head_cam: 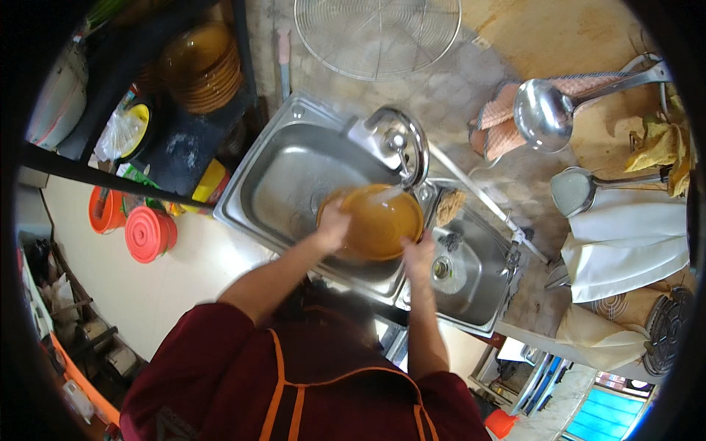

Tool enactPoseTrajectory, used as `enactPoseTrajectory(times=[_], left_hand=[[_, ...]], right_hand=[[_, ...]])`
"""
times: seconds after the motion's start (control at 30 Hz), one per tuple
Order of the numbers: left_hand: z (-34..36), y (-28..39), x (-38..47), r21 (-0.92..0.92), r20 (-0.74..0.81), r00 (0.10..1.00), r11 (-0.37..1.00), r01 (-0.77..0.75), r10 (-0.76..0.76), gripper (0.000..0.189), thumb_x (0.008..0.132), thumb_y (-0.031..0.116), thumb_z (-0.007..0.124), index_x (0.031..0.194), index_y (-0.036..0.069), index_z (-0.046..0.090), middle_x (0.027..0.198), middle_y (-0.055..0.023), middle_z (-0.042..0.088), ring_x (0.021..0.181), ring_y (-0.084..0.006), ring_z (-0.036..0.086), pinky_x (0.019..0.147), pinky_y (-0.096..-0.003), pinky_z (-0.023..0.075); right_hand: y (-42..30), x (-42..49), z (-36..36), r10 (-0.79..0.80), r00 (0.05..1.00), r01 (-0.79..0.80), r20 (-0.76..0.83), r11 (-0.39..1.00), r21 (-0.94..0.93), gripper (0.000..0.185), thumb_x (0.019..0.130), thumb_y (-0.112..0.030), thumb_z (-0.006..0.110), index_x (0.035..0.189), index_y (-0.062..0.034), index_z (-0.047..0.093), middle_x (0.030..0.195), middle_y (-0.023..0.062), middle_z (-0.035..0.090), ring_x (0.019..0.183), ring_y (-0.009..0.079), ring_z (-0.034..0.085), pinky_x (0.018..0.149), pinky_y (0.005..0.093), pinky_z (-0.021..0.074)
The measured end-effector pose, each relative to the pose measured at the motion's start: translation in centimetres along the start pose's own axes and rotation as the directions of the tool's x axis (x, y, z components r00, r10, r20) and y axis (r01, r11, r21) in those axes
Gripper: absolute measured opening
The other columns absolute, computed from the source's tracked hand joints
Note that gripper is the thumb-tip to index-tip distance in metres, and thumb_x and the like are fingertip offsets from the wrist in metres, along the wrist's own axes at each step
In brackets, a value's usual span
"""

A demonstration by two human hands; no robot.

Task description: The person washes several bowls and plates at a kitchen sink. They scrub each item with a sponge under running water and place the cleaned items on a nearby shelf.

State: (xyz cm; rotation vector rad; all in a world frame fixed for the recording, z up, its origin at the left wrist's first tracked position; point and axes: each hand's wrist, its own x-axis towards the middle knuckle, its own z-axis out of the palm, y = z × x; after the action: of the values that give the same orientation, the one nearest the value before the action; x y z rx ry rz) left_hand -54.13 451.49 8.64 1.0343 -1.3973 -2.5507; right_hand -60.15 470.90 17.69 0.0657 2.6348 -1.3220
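Observation:
Both hands grip an amber-brown bowl (383,226) over the large basin (281,171) of a stainless steel double sink. My left hand (333,227) holds its left side, and my right hand (418,256) has the lower right rim. Water runs from the curved chrome faucet (423,151) into the bowl. The bowl's left edge is blurred, so I cannot tell whether another bowl sits beneath it. In the smaller basin (474,292), to the right, lie a dark scouring pad (451,241) and a drain strainer (441,268).
A tan scrubber (451,208) rests on the sink's divider. Stacked amber bowls (207,77) stand on a black shelf (182,143) at left. A white pipe (469,184) runs behind the sink. A ladle (543,116) and a spatula (573,192) hang at right. Below the shelf sits a red lidded bucket (148,234).

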Motion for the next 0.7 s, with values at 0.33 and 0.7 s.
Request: enactPoseTrajectory(times=[0.33, 0.7], left_hand=[[0.7, 1.4, -1.5, -0.066, -0.201, 0.979, 0.996, -0.052, 0.038, 0.046, 0.087, 0.001, 0.065, 0.132, 0.000, 0.054, 0.117, -0.0120, 0.066, 0.107, -0.0235, 0.064, 0.093, -0.0351, 0.0492], [0.0, -0.1, -1.0, 0.255, -0.105, 0.993, 0.964, 0.074, -0.048, 0.057, 0.078, -0.014, 0.056, 0.134, -0.005, 0.051, 0.119, -0.0128, 0.064, 0.110, -0.0240, 0.061, 0.090, -0.0361, 0.0522]], right_hand=[[1.8, -0.9, 1.1, 0.003, 0.992, 0.015, -0.127, 0.990, 0.142, 0.038, 0.075, 0.004, 0.059, 0.112, 0.0051, 0.066, 0.095, 0.0152, 0.073, 0.083, 0.0255, 0.071, 0.072, 0.0360, 0.0561], [2.5, -2.0, 1.0, 0.175, 0.980, -0.198, 0.094, 0.893, 0.405, 0.045, 0.074, 0.009, 0.058, 0.119, 0.0053, 0.061, 0.105, 0.0107, 0.069, 0.090, 0.0240, 0.067, 0.079, 0.0336, 0.0531]])
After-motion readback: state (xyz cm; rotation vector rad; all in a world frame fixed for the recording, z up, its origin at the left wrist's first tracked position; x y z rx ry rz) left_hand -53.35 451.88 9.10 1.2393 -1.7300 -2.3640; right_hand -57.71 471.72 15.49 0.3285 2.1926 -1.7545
